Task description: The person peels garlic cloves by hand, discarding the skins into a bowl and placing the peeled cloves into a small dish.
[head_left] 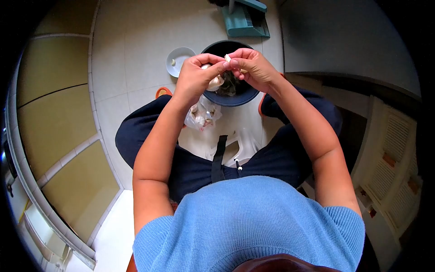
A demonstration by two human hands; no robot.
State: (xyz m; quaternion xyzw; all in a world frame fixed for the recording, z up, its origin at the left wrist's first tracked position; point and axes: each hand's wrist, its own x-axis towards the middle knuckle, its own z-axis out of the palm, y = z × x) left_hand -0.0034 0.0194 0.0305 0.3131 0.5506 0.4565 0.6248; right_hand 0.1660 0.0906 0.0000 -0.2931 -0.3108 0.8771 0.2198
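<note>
My left hand (199, 75) is closed, with a whitish garlic bulb (215, 82) held under its fingers. Its thumb and forefinger meet a small white garlic clove (227, 58), which my right hand (253, 68) pinches from the other side. Both hands are over a dark round basin (235, 99) that has dark, leafy-looking scraps inside. To the left of the basin is a white bowl (171, 68) with one pale clove (173, 62) in it. A clear plastic bag (199, 119) of garlic bulbs lies below my left wrist.
A teal dustpan (240, 25) with a brush stands on the tiled floor (136, 59) beyond the basin. Tan panels (54, 104) line the left side. A grey cabinet-like surface (344, 41) and a white slatted piece (394, 158) are on the right.
</note>
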